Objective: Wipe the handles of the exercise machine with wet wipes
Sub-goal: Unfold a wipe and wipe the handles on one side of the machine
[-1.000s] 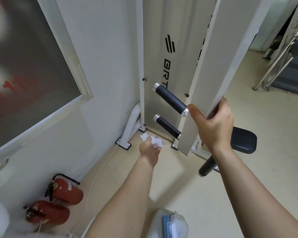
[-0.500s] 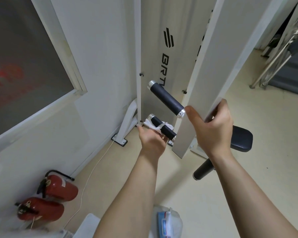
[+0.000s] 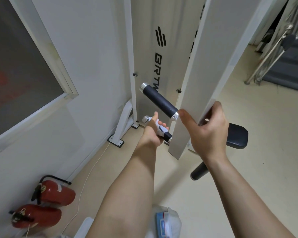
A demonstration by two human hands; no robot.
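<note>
Location type: indoor gym or fitness room. Indicators: a white steel exercise machine [image 3: 203,66] with a rear panel [image 3: 170,40] printed with a black logo. An upper handle [image 3: 159,102] and a lower handle [image 3: 167,135] project from its frame, both black grips with chrome end caps. A black padded rest [image 3: 237,138] and a black roller pad [image 3: 199,171] sit beside the frame. Further metal-framed equipment [image 3: 273,47] stands at far right on the beige hard floor [image 3: 248,109]. Two red fire extinguishers [image 3: 58,193] sit on the floor by the wall.

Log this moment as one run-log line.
left hand: wraps wet wipe round lower handle | right hand: grips white post | upper handle: no wipe
</note>
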